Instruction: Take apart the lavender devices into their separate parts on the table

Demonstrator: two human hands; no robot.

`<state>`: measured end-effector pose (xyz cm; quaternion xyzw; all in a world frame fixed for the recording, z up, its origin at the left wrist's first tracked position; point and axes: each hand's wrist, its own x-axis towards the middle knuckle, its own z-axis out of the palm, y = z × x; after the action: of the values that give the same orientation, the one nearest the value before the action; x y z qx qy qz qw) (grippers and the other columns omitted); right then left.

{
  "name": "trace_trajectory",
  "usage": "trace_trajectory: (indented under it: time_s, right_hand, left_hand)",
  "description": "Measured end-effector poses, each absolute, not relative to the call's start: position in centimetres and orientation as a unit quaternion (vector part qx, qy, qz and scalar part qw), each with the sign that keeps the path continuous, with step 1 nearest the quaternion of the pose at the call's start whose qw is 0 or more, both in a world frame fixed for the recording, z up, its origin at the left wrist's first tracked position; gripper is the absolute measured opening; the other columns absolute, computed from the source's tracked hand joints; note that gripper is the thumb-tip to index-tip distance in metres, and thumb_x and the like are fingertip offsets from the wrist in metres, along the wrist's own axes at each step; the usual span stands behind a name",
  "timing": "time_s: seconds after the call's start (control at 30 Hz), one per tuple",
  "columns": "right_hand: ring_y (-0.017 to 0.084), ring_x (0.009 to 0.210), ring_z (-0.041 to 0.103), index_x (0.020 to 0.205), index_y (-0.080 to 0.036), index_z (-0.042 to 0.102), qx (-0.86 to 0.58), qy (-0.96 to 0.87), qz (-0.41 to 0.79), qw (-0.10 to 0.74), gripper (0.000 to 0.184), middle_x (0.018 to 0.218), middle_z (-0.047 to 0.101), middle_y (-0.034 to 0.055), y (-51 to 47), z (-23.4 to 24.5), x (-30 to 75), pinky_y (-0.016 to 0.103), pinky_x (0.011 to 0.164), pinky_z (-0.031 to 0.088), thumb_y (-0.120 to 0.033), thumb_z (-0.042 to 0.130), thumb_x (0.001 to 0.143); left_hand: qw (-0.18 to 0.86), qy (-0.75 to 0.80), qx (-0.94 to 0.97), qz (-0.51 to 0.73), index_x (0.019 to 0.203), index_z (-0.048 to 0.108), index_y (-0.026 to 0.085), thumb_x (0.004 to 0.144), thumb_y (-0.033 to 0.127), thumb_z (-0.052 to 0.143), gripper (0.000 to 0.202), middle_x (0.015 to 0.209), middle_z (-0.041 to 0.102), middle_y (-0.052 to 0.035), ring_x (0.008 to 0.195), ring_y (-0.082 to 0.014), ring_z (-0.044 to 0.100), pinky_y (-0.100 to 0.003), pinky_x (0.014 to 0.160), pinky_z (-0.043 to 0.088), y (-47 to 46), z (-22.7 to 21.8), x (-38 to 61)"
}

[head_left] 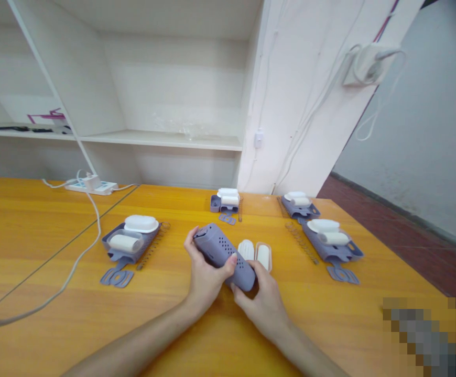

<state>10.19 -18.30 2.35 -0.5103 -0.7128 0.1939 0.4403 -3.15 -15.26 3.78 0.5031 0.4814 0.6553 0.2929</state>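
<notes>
Both my hands hold a purple-grey plastic housing (220, 250) above the table, tilted with its far end to the left. Rows of small holes run along its upper face. My left hand (204, 280) wraps around the far left part, thumb pressed on the perforated face. Around the lower right end, the fingers of my right hand (265, 301) are closed. Just behind the housing lie a white ribbed oval piece (246, 249) and a white block in a clear-rimmed case (263, 255), both partly covered by the housing and my right hand.
Similar purple-grey part sets lie at left (131, 241), back centre (225, 201), back right (299, 204) and right (332, 241), with springs beside them. A power strip (94, 185) with a trailing white cable (94, 209) is at left. Shelves (165, 137) stand behind.
</notes>
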Motion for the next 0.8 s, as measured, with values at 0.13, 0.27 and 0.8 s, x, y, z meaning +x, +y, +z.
trace_trajectory:
  time_s: [0.13,0.27,0.8]
  right_hand:
    - [0.018,0.076,0.058,0.089,-0.020,0.052,-0.518,-0.720,0.201,0.415,0.020,0.084,0.060,0.0021,-18.32,2.53,10.48,0.029,0.068,0.049,-0.020,0.060,0.071]
    - [0.018,0.077,0.057,0.088,-0.020,0.052,-0.509,-0.727,0.200,0.416,0.018,0.084,0.059,0.0019,-18.30,2.67,10.62,0.029,0.068,0.048,-0.019,0.059,0.072]
    - [0.021,0.092,0.053,0.104,-0.021,0.051,-0.498,-0.724,0.195,0.436,0.037,0.099,0.056,0.0049,-18.18,2.57,10.53,0.036,0.081,0.046,-0.014,0.060,0.069]
  left_hand:
    - [0.280,0.481,0.515,0.652,0.129,0.018,0.026,0.063,0.033,0.073,0.086,0.127,0.039,-0.0102,0.115,-0.0230,0.046,-0.041,0.099,0.039,-15.58,3.84,-3.23]
    - [0.284,0.479,0.521,0.647,0.127,0.019,0.028,0.062,0.032,0.073,0.084,0.125,0.039,-0.0086,0.112,-0.0218,0.047,-0.039,0.098,0.039,-15.92,4.01,-3.15]
    - [0.274,0.487,0.537,0.632,0.126,0.022,0.026,0.062,0.031,0.072,0.081,0.123,0.038,-0.0075,0.113,-0.0216,0.044,-0.038,0.099,0.037,-15.67,3.81,-3.23]
